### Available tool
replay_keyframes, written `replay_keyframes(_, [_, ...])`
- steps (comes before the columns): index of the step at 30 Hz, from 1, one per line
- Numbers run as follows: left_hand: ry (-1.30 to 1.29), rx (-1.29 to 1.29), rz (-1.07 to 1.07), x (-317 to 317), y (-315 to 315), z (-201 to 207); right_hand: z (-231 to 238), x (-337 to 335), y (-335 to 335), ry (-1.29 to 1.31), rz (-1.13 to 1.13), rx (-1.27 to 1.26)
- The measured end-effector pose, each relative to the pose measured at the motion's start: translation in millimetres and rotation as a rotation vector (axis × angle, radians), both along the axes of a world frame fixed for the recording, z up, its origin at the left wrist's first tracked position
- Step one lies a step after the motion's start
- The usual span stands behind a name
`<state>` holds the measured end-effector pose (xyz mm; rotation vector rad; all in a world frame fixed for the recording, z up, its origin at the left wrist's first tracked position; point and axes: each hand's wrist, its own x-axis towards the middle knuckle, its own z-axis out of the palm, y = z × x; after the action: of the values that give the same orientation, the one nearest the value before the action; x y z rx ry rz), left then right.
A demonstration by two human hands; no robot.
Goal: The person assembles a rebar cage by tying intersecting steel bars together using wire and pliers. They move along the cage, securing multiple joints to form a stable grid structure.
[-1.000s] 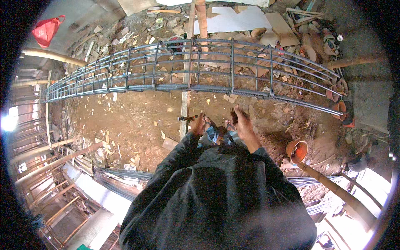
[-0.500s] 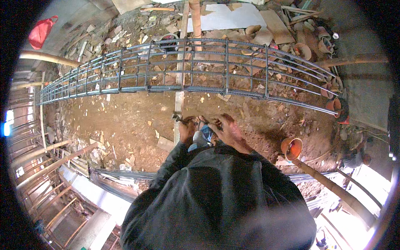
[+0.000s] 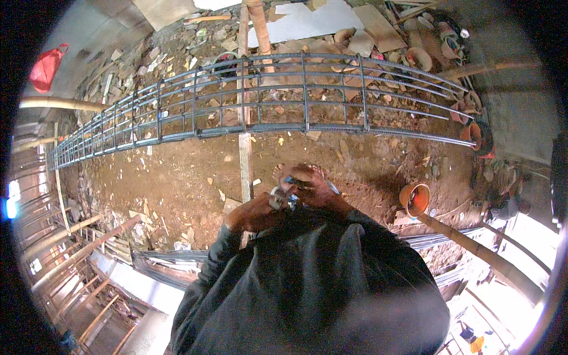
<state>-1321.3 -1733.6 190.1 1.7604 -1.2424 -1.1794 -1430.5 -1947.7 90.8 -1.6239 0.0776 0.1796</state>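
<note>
My left hand (image 3: 253,214) and my right hand (image 3: 313,184) are drawn in close to my chest, just above the dark jacket (image 3: 319,284). They meet around a small silvery and blue object (image 3: 283,198), too small to identify. Left fingers curl on its silvery part; right fingers fold over the blue part from above. A long rebar cage (image 3: 305,97) lies across the brown earth ahead, out of reach of both hands.
A narrow wooden plank (image 3: 244,160) runs from under the cage toward me. An orange bucket (image 3: 415,198) sits on the right beside a bamboo pole (image 3: 473,248). Loose rebars (image 3: 160,260) lie lower left. Rubble and boards (image 3: 367,29) lie behind the cage; a red bag (image 3: 47,65) hangs far left.
Both hands have closed in on each other and pulled nearer my chest, the right one folding over the small object. The cage has not moved.
</note>
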Motion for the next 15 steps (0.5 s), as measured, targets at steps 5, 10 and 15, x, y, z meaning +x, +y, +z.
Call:
replay_keyframes(5, [0.225,0.101,0.121,16.0,-31.3,-52.9,-10.2,-48.0,-7.0,0.169,-0.071,-0.294])
replay_keyframes(10, [0.076,-0.042,0.204,-17.8,-55.8,-159.3,-3.0,-80.0,-9.4,0.159,-0.426,-0.335])
replay_keyframes(15, [0.961,0.106,0.504,-43.5,-84.8,-201.0,24.3,-86.2,-11.4,0.481,-0.401,-0.6])
